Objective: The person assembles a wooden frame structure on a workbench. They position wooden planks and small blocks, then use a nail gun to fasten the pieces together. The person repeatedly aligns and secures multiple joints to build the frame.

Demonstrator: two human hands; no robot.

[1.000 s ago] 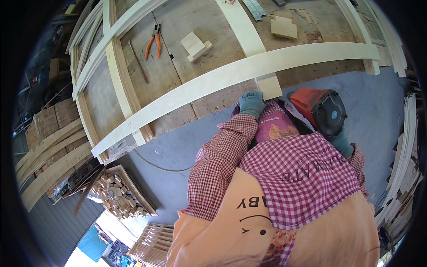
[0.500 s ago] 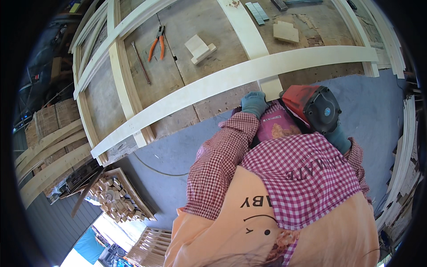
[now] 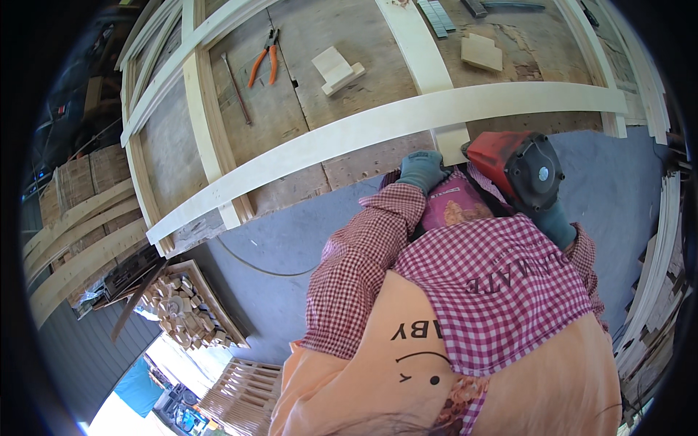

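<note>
My left hand, in a blue-grey glove, is closed at the near end of a pale wooden slat, by the table edge; its fingertips are partly hidden. In my right hand, gloved alike, is a red and black nail gun. The gun's nose lies close to the slat's end; I cannot tell whether it touches. A long curved wooden rail crosses over this slat and the others of the frame.
On the worktable lie orange-handled pliers, a thin metal rod, wood blocks, another block pair, nail strips and a hammer. A crate of offcuts stands lower left; a hose crosses the floor.
The whole view has shifted slightly, so the frame and the tools on the table appear a little further right. My hands keep nearly the same place against the slat.
</note>
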